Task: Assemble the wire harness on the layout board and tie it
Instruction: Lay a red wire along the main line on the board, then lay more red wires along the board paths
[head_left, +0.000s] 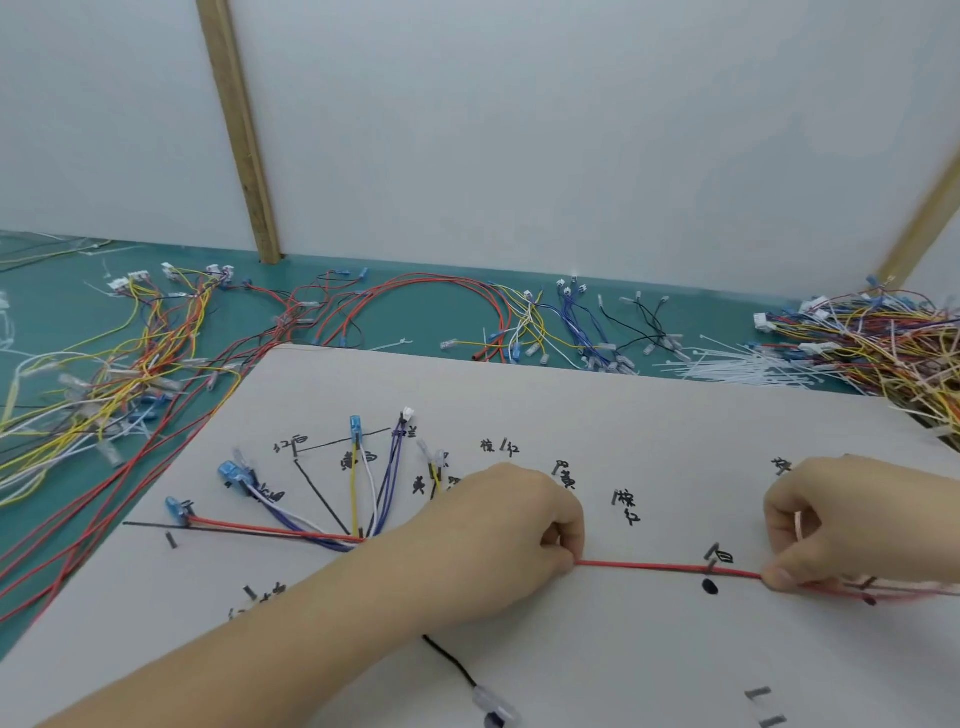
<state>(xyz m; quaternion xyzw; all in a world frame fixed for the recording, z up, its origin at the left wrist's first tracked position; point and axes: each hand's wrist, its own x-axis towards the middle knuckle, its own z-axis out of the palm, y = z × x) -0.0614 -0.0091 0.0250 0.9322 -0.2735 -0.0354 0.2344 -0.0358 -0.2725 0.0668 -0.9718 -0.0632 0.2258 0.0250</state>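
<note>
A grey layout board with hand-drawn lines and labels lies in front of me. Several wires fan out on its left part: a red wire with a blue terminal, purple, white and yellow ones, meeting near the board's middle. My left hand pinches a red wire where the fan converges. My right hand pinches the same red wire further right, so it runs taut between both hands along a drawn line. A black wire with a clear terminal lies below my left forearm.
The green table beyond the board holds loose wire bundles: a mixed heap at left, red loops in the middle, blue and black wires, white cable ties and a big tangled pile at right. White walls stand behind.
</note>
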